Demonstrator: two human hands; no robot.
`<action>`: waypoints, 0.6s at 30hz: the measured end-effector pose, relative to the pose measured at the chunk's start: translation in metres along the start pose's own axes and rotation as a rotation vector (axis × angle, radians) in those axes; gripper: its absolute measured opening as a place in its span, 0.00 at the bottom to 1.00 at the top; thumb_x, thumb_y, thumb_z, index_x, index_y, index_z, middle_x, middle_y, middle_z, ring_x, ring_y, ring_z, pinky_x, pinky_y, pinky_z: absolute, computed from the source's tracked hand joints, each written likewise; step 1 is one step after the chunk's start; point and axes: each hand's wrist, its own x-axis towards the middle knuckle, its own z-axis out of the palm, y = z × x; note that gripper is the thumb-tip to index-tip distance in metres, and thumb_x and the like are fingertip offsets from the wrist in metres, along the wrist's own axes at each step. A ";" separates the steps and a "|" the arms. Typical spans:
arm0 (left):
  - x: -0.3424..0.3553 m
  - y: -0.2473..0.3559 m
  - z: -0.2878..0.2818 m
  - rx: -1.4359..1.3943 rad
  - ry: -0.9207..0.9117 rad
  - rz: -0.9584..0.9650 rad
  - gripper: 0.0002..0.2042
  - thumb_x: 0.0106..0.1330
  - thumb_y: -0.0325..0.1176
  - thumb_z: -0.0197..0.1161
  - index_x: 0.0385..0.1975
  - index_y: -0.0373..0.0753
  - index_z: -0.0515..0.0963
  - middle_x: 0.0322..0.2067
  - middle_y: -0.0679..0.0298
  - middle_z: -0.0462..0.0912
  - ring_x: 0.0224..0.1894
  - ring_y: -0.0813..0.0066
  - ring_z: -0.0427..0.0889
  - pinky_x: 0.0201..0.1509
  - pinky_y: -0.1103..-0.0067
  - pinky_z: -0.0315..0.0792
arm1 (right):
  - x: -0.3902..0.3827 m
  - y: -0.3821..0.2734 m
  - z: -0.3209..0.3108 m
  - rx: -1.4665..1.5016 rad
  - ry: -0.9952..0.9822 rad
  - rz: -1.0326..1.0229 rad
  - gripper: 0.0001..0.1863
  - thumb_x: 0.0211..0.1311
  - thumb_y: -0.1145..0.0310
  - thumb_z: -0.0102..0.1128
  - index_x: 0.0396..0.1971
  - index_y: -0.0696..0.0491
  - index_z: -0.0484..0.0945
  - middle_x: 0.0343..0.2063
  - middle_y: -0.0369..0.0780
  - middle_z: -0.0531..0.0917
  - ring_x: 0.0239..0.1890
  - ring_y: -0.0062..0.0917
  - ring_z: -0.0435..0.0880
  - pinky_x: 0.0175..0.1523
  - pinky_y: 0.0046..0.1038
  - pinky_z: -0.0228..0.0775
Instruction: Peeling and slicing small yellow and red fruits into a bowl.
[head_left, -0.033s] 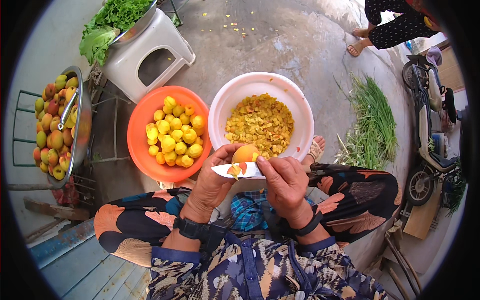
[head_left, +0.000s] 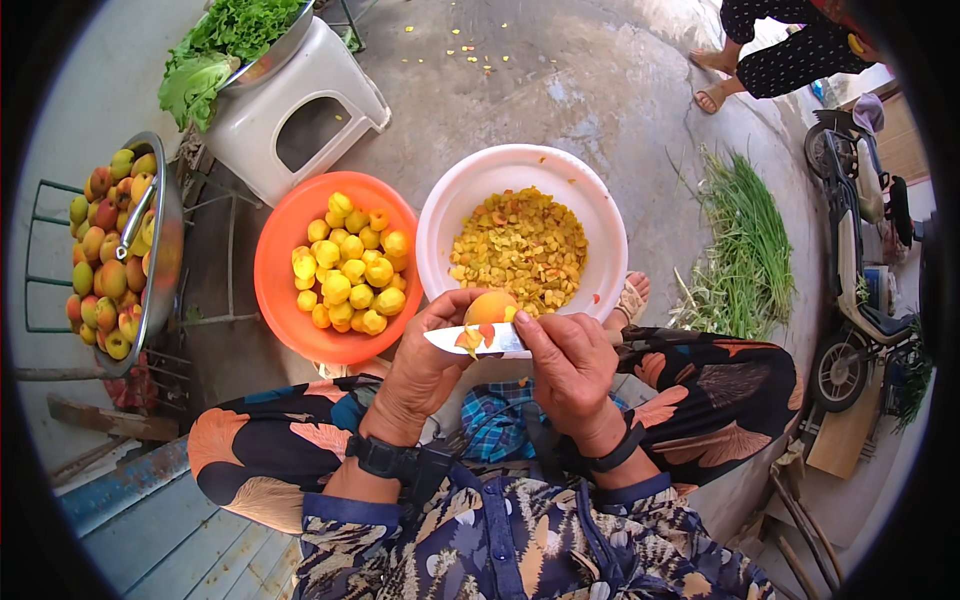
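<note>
The left hand [head_left: 425, 350] is closed around a yellow-orange fruit [head_left: 490, 302], its fingers curled along the fruit's left side. The right hand [head_left: 575, 368] grips a knife [head_left: 512, 340], the thumb reaching up to the fruit's right side. The blade points left, just in front of the fruit, and red and yellow peel scraps [head_left: 487, 332] cling to it. Fruit and knife appear at the near rim of a white basin [head_left: 607, 220], whose floor is covered with small yellow and reddish peel pieces [head_left: 520, 240]; a few bits stick to its right wall and far edge.

Just beside the white basin's left edge sits an orange basin [head_left: 274, 275], with skinless yellow fruits [head_left: 352, 272] heaped from its middle toward its right wall. Farther left, a metal bowl [head_left: 172, 255] carries red and green unpeeled fruits [head_left: 103, 250], and a metal utensil [head_left: 137, 218] lies on them near the right edge. Beyond the orange basin's far edge, a white stool [head_left: 255, 125] bears a bowl of leafy greens [head_left: 225, 45]. Toward the floor's right edge lie long green stalks [head_left: 750, 250], with a motorbike [head_left: 850, 260] past them. Another person's feet [head_left: 712, 97] stand near the floor's far right corner.
</note>
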 end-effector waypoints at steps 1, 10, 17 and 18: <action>-0.001 0.000 -0.002 0.000 0.002 0.002 0.30 0.61 0.35 0.74 0.62 0.34 0.70 0.55 0.59 0.80 0.56 0.69 0.81 0.61 0.71 0.78 | 0.001 0.000 0.000 -0.014 0.005 0.017 0.23 0.49 0.80 0.64 0.50 0.57 0.85 0.34 0.42 0.82 0.30 0.35 0.81 0.33 0.35 0.71; -0.001 0.001 0.002 -0.081 -0.074 0.010 0.34 0.61 0.31 0.73 0.67 0.32 0.67 0.60 0.55 0.77 0.61 0.65 0.78 0.64 0.65 0.77 | -0.005 0.019 -0.003 0.032 0.095 0.223 0.21 0.49 0.84 0.64 0.46 0.57 0.86 0.34 0.43 0.83 0.31 0.36 0.82 0.36 0.34 0.73; 0.001 -0.002 0.001 -0.019 -0.062 0.051 0.32 0.62 0.30 0.75 0.66 0.31 0.69 0.58 0.58 0.78 0.59 0.69 0.79 0.65 0.70 0.75 | 0.000 0.001 -0.001 -0.006 0.008 -0.012 0.25 0.48 0.79 0.64 0.52 0.57 0.85 0.34 0.41 0.81 0.29 0.33 0.80 0.31 0.34 0.68; 0.001 -0.003 0.000 -0.009 -0.048 0.061 0.32 0.62 0.28 0.75 0.65 0.31 0.69 0.58 0.58 0.78 0.59 0.69 0.80 0.65 0.71 0.76 | 0.000 0.001 -0.001 -0.006 0.008 -0.013 0.25 0.48 0.79 0.64 0.52 0.57 0.85 0.34 0.41 0.81 0.29 0.33 0.80 0.31 0.34 0.68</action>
